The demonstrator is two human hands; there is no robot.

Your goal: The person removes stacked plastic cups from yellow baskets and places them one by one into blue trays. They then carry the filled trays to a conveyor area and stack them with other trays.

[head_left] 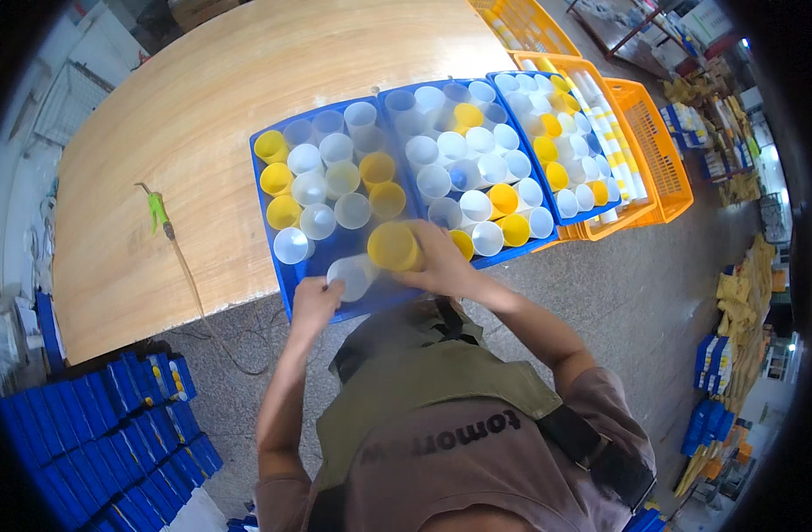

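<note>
My right hand [441, 262] is closed around a yellow tube [393, 246], held up over the near right part of a blue tray [274, 253]. At the tray's near edge my left hand [318, 301] grips a translucent white tube [353, 277]. The two tubes are side by side, their round open ends facing up. Farther back in this tray stand several white tubes [317, 221] and yellow tubes [283, 212]. Part of the tray's blue bottom shows between them and my hands.
Two more blue trays of white and yellow tubes [479, 140] adjoin on the right. Orange crates [659, 151] stand beyond them. A green air gun [158, 211] with its hose lies on the wooden table [202, 115]. Blue trays [96, 426] are stacked on the floor at left.
</note>
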